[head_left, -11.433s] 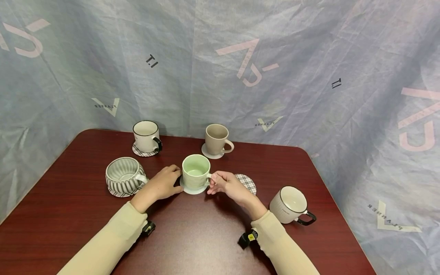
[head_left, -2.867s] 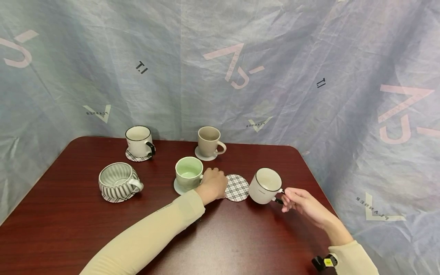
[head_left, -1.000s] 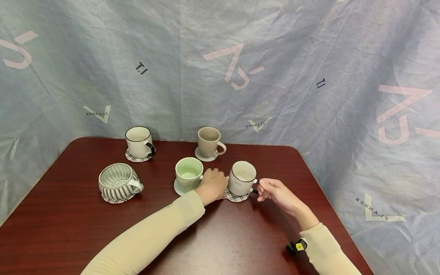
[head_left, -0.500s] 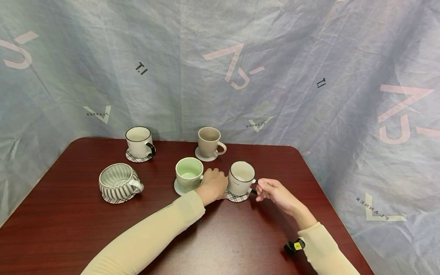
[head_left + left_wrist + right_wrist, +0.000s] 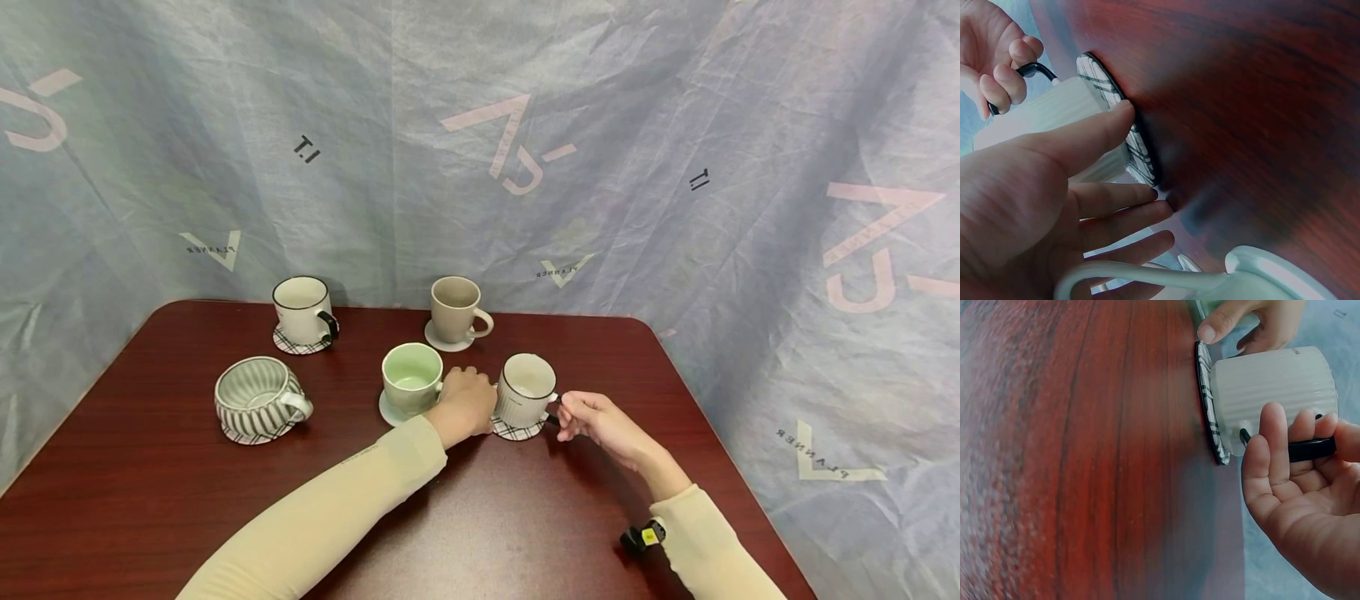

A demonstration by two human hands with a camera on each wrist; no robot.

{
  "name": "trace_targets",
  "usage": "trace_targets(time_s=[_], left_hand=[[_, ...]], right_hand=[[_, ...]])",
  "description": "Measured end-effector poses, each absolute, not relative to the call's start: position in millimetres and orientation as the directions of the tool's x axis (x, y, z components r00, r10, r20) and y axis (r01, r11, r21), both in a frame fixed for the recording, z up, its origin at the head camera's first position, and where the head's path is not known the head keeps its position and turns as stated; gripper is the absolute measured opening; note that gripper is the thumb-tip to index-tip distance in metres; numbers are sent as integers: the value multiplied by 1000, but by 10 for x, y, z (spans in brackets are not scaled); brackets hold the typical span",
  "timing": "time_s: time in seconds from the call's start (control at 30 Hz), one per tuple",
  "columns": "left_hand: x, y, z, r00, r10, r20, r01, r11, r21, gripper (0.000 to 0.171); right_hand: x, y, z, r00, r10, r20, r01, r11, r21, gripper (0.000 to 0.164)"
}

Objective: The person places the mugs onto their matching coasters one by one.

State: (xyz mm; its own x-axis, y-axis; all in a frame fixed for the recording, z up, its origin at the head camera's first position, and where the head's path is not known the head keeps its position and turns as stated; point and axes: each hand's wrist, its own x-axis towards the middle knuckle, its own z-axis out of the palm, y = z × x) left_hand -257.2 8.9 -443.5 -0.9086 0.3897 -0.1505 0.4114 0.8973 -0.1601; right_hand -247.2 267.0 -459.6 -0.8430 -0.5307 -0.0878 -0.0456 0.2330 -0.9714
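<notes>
A white ribbed mug [image 5: 527,390] with a dark rim and black handle stands upright on a round plaid coaster [image 5: 517,432]. My right hand [image 5: 607,425] holds this mug by its handle, the fingers curled through it in the right wrist view. My left hand [image 5: 467,402] is at the coaster's left side, between it and the green mug [image 5: 412,383]. In the left wrist view, the left thumb touches the coaster's rim, and the fairly straight fingers [image 5: 1125,219] lie by its edge. The green mug sits on a pale coaster [image 5: 393,410].
At the back stand a taupe mug [image 5: 454,310] on a pale coaster and a white mug [image 5: 302,312] with a black handle on a plaid coaster. A striped cup [image 5: 257,398] is at the left. A grey cloth backdrop [image 5: 420,150] hangs behind the dark red table [image 5: 510,517].
My right hand let go of the green mug's handle, took the white mug and carried it left onto the plaid coaster. My left hand moved right to that coaster. Little moved in the last second.
</notes>
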Motion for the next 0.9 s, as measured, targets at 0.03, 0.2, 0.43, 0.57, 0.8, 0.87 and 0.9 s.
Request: trace_targets(time_s=[0.03,0.2,0.43,0.57,0.8,0.87,0.9], left_hand=[[-2575,89,-4435,-909,389,-151,411,897,-161,49],[-2592,87,-4437,-907,394,-150,416,895,-162,48],[-2596,66,-4417,-902,404,-155,426,892,-150,45],[-2579,38,-4373,-898,419,-136,437,885,-162,46],[-2551,-32,-4253,-888,455,-68,460,871,-173,43],[-2552,-56,-4231,-885,463,-49,465,869,-169,43],[-2553,-68,-4221,-883,467,-41,467,868,-167,44]], right_hand=[[-2473,2672,-4597,-843,-531,-88,-46,235,-971,39],[-2478,2666,-4592,-849,-520,-88,-51,248,-967,43],[-2462,2649,-4538,-888,-453,-79,-139,428,-893,40],[-2431,2658,-4478,-923,-383,-36,-217,595,-774,34],[-2391,2707,-4384,-949,-316,3,-228,679,-697,31],[-2388,2728,-4374,-949,-315,14,-235,675,-699,29],[-2386,2735,-4371,-949,-315,22,-241,675,-697,27]])
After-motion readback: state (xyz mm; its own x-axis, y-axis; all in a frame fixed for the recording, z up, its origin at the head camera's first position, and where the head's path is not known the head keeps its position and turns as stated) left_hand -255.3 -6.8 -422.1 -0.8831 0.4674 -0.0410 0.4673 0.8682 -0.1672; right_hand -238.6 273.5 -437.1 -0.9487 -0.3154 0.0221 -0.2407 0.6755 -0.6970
